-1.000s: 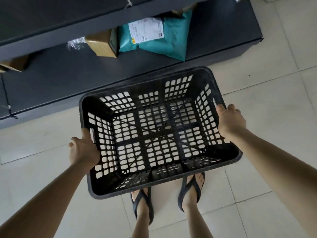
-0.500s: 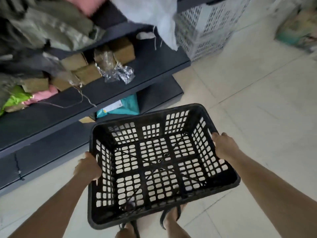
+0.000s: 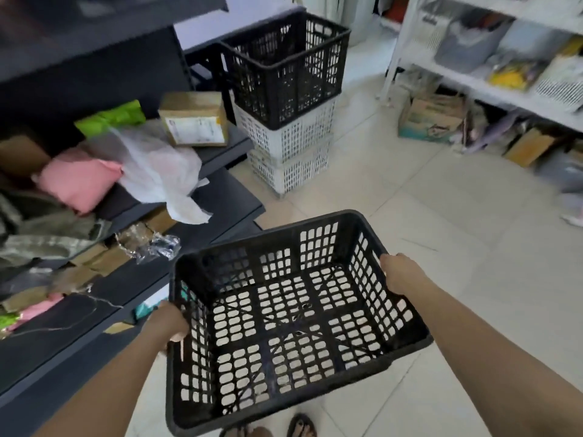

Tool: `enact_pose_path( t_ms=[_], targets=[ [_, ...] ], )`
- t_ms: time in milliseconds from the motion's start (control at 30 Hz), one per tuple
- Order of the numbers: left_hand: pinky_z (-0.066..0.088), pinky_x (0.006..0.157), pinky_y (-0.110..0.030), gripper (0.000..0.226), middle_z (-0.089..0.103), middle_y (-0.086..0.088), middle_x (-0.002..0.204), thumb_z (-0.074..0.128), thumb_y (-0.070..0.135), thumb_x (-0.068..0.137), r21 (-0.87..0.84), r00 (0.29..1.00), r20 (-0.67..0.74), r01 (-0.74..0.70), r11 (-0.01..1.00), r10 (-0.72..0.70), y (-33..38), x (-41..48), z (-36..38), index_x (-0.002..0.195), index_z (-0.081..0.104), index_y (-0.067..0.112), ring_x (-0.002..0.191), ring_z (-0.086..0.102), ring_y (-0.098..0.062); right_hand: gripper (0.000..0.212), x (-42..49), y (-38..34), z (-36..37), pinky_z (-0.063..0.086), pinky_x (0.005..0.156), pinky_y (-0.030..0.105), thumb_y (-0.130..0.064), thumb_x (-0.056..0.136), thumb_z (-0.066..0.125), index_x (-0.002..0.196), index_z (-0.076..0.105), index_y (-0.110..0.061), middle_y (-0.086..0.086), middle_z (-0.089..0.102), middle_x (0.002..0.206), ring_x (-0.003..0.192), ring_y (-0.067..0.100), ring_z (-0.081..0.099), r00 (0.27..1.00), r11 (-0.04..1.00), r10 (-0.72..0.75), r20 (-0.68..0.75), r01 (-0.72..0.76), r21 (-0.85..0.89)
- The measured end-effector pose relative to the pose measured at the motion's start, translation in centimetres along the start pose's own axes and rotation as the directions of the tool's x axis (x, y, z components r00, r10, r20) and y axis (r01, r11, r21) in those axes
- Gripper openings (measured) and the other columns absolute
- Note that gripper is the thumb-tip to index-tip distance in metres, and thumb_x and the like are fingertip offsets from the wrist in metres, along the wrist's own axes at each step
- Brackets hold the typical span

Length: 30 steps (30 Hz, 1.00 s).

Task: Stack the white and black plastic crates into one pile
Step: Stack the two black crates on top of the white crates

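Note:
I hold an empty black plastic crate in front of me above the tiled floor. My left hand grips its left rim and my right hand grips its right rim. Farther ahead a pile stands on the floor: a black crate sits on top of two white crates. The held crate is well apart from that pile, nearer to me and lower in the frame.
Dark shelves on the left carry a cardboard box, a pink cushion and a white plastic bag. A white rack with boxes and bins lines the right. Open tiled floor lies between. My sandalled feet show at the bottom.
My view has swung up and to the right from the low shelf, bringing the crate pile and the white rack into sight. Both hands keep hold of the black crate.

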<state>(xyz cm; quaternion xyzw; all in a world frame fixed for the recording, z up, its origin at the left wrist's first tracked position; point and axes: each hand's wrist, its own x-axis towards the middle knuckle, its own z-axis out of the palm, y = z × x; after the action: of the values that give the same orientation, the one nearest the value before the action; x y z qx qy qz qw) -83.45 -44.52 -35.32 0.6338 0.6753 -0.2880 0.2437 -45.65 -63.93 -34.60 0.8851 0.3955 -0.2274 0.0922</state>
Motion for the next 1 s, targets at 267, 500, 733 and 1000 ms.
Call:
enact_pose_path(
  t_ms=[267,500,733,1000],
  targets=[
    [0.061,0.058,-0.039,0.049,0.065,-0.028,0.110,0.050,-0.011,0.088,-0.084,0.989,0.133,-0.047,0.995,0.058,12.9,-2.4,-5.4,0.134,0.035,-0.006,0.086,0.072,-0.036,0.034,6.5,8.8,-6.1,0.050,0.089,0.039,-0.005,0.085,0.039,0.115,0.052,-0.011,0.016,0.053,0.114,0.107,0.036,0.056,0.995,0.995,0.099,-0.017,-0.099,-0.025],
    [0.055,0.049,-0.028,0.016,0.063,-0.017,0.078,0.049,0.005,0.094,-0.105,0.985,0.157,-0.062,0.993,0.078,25.0,-1.6,-13.1,0.085,0.053,-0.008,0.059,0.061,-0.025,0.021,16.1,14.6,-14.5,0.050,0.089,0.035,-0.003,0.080,0.043,0.090,0.038,-0.021,0.014,0.059,0.117,0.112,0.031,0.056,0.994,0.991,0.106,-0.019,-0.107,-0.075],
    [0.062,0.075,-0.036,0.038,0.064,-0.011,0.098,0.047,0.029,0.094,-0.128,0.969,-0.109,-0.234,0.964,0.220,35.4,0.4,-22.2,0.121,0.058,0.005,0.086,0.070,-0.027,0.019,26.5,18.1,-27.7,0.047,0.083,0.035,-0.005,0.083,0.044,0.098,0.047,-0.016,0.016,0.059,0.116,0.109,0.032,0.058,0.988,0.990,0.090,-0.122,-0.102,-0.100],
    [0.052,0.080,-0.035,0.046,0.065,-0.015,0.116,0.047,0.041,0.094,-0.112,0.880,-0.456,-0.210,0.971,0.137,44.6,1.8,-34.1,0.115,0.062,0.003,0.105,0.064,-0.034,0.012,40.5,17.2,-43.0,0.054,0.083,0.039,-0.014,0.082,0.048,0.086,0.042,-0.023,0.014,0.061,0.110,0.100,0.032,0.061,0.951,0.996,-0.065,-0.302,0.042,-0.085]
  ],
)
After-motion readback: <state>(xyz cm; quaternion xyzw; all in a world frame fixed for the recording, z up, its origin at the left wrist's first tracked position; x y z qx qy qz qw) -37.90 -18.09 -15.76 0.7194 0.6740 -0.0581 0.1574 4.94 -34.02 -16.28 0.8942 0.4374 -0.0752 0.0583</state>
